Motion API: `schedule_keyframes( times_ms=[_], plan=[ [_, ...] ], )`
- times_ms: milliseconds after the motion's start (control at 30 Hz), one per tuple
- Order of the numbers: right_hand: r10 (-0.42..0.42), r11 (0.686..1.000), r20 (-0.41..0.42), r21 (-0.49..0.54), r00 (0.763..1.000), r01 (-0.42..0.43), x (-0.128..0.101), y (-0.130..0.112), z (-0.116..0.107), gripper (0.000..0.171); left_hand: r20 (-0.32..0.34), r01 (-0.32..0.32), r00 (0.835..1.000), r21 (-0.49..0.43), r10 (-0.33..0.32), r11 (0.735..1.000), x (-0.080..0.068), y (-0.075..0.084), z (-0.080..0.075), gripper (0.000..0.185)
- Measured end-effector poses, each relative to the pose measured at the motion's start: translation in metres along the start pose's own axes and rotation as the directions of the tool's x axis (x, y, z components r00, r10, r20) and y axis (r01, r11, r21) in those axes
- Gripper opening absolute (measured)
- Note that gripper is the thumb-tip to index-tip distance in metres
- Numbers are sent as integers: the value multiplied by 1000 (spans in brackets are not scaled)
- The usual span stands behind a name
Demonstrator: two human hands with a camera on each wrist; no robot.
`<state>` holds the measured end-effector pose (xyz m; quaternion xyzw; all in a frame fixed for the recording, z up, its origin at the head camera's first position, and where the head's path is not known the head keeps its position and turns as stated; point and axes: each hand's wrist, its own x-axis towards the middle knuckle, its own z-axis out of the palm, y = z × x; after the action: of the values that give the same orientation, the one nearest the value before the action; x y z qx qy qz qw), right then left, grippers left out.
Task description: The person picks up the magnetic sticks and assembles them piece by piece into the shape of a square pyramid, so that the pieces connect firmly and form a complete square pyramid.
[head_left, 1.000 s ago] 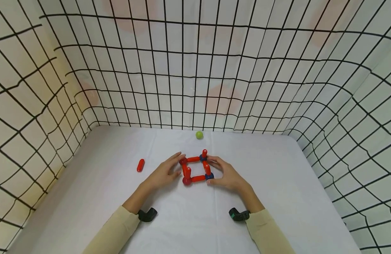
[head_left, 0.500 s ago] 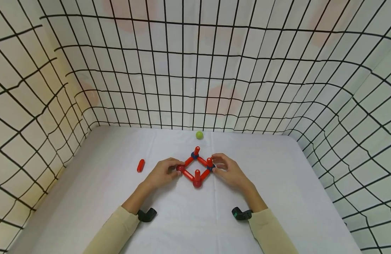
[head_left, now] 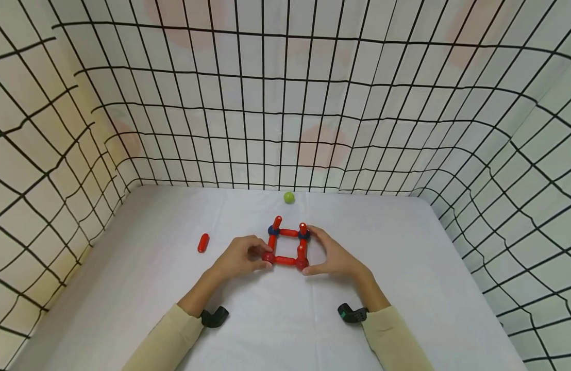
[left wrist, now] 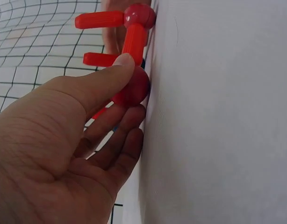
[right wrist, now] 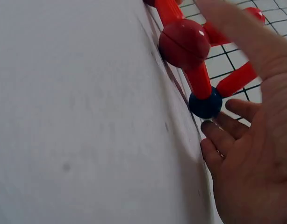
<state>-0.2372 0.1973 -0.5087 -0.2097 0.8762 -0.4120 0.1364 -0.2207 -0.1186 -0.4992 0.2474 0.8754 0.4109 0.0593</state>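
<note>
A square frame of red rods (head_left: 285, 260) and balls, a magnetic-looking building toy, lies on the white cloth between both hands. Its near corners are dark red balls, its far corners blue balls (head_left: 273, 230). Short rods stand up from every corner except the near left. My left hand (head_left: 241, 255) pinches that near left red ball (left wrist: 134, 88) between thumb and fingers. Around the frame's right side curves my right hand (head_left: 334, 256), thumb beside the near right red ball (right wrist: 185, 43). Its loosely spread fingertips lie close to the far right blue ball (right wrist: 205, 102).
A loose red rod (head_left: 203, 242) lies left of the left hand. Near the back edge sits a small green ball (head_left: 289, 198). Black grid netting (head_left: 313, 98) walls the white table (head_left: 406, 247) at the back and sides.
The frame has turned about a quarter turn counterclockwise seen from above, its red balls passing from the left side to the near side. My left hand now pinches a red ball.
</note>
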Motion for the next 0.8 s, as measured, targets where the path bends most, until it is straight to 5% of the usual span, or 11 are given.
schedule_keyframes(
  times_ms=[267, 467, 600, 800],
  plan=[
    [78, 997, -38, -10, 996, -78, -1, 0, 9, 113, 5, 0, 1000, -20, 0, 1000, -1, -2, 5, 35],
    [42, 999, -46, -4, 998, -43, 1, 1, 8, 112, -62, 79, 995, -32, -81, 996, -2, -4, -6, 42],
    [30, 999, -51, 18, 998, -29, 2, 3, 7, 109, -200, 153, 968, -23, -155, 988, -4, -8, -25, 46],
    [39, 999, -45, 23, 998, -38, 4, 3, 7, 109, -388, 271, 892, 48, -233, 961, -17, -20, -54, 52]
  ],
)
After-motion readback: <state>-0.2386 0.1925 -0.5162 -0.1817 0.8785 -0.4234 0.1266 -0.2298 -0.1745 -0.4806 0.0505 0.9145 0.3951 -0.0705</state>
